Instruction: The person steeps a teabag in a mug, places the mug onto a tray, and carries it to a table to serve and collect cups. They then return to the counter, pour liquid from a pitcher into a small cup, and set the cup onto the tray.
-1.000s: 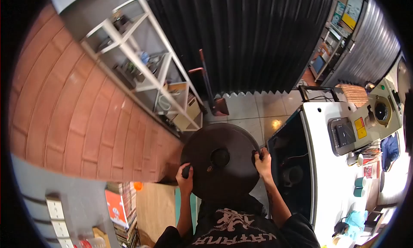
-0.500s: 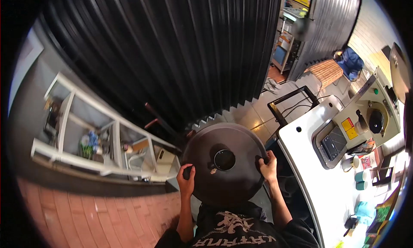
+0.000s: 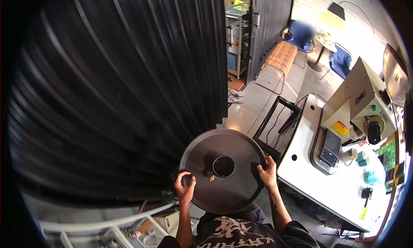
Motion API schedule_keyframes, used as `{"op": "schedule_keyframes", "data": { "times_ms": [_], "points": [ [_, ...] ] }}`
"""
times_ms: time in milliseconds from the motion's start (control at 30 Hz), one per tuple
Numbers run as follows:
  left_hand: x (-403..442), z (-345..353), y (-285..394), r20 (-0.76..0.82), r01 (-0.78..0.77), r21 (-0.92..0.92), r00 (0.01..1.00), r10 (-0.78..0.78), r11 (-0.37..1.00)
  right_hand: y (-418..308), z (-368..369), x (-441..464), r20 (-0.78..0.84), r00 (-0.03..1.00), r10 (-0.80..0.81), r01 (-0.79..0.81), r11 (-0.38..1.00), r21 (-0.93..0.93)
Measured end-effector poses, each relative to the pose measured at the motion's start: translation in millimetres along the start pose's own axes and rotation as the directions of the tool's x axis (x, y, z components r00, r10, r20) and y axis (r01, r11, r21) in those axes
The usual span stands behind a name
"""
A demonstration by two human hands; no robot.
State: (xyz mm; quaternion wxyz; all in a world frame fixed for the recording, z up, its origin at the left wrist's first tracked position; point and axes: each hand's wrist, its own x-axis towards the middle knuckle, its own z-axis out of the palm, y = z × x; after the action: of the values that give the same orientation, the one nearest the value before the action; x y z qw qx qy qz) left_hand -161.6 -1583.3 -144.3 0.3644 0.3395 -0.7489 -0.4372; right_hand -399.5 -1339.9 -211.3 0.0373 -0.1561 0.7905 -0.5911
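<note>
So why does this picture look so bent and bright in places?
Head view: the wide lens curves straight lines and leaves dark corners; glare washes out the counter towards the right; the wall smears at far left, probably from motion; the cup casts a soft shadow on the tray.

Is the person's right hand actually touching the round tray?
Touching. The head view shows the right hand gripping the round tray at its edge, thumb over the rim.

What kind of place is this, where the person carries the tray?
Probably a café or coffee bar: the counter bears what looks like a coffee grinder, with cups beside it, and a small round table stands further back.
</note>
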Motion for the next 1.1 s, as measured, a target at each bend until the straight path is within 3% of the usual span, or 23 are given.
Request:
{"op": "schedule_keyframes", "data": {
  "times_ms": [33,67,167,300,433,467,500,567,667,767,800,867,933,1033,1100],
  "points": [
    [22.3,8.3,-4.5,0.008,-0.043,0.002,0.999,0.043,0.999,-5.4,5.5,11.9,-0.034,0.999,0.010,-0.010,1.000,0.014],
    [41.6,17.1,-7.3,0.044,0.008,-0.053,0.999,-0.006,0.999,-9.4,11.0,23.8,-0.068,0.997,0.020,-0.018,0.999,0.029],
    [101.1,48.0,-6.9,0.126,0.041,-0.133,0.992,-0.024,0.990,-45.3,14.8,59.3,-0.028,0.992,0.121,-0.118,0.988,0.100],
    [180.1,101.6,-11.3,0.190,-0.051,-0.052,0.980,0.060,0.997,-50.6,22.1,119.8,-0.111,0.971,0.212,-0.207,0.977,0.055],
    [253.6,159.1,-1.1,0.287,-0.113,-0.088,0.949,0.134,0.990,-57.5,23.9,181.9,-0.237,0.943,0.232,-0.205,0.969,0.136],
    [262.4,171.2,2.1,0.328,-0.041,-0.110,0.942,0.075,0.993,-51.6,22.5,191.0,-0.270,0.935,0.228,-0.193,0.970,0.149],
    [283.6,188.2,-7.1,0.328,-0.129,-0.122,0.931,0.162,0.984,-48.1,25.5,206.0,-0.308,0.924,0.229,-0.185,0.969,0.165],
    [316.4,215.8,5.8,0.372,-0.148,-0.130,0.909,0.187,0.980,-46.5,28.2,229.0,-0.357,0.906,0.227,-0.165,0.966,0.197],
    [361.6,254.2,15.8,0.445,-0.159,-0.151,0.870,0.211,0.976,-51.2,26.2,263.5,-0.426,0.878,0.220,-0.171,0.974,0.152],
    [402.2,291.5,22.5,0.560,0.036,-0.222,0.823,0.097,0.974,-57.7,22.9,294.2,-0.452,0.830,0.328,-0.235,0.939,0.249],
    [412.4,306.1,24.4,0.583,0.037,-0.231,0.806,0.108,0.972,-47.0,23.1,303.6,-0.491,0.829,0.267,-0.196,0.962,0.191],
    [432.7,335.9,33.9,0.569,-0.190,-0.229,0.770,0.290,0.955,-43.6,21.4,323.4,-0.535,0.796,0.282,-0.204,0.958,0.201],
    [451.0,366.5,41.9,0.598,-0.198,-0.245,0.740,0.309,0.949,-32.3,16.4,342.6,-0.603,0.760,0.240,-0.214,0.970,0.117],
    [478.7,420.1,54.8,0.628,-0.200,-0.279,0.702,0.336,0.939,-27.2,6.8,374.3,-0.624,0.708,0.330,-0.247,0.944,0.219],
    [496.1,457.1,58.8,0.661,-0.141,-0.327,0.672,0.333,0.934,-11.5,-2.8,395.5,-0.679,0.681,0.273,-0.240,0.960,0.144]
  ]
}}
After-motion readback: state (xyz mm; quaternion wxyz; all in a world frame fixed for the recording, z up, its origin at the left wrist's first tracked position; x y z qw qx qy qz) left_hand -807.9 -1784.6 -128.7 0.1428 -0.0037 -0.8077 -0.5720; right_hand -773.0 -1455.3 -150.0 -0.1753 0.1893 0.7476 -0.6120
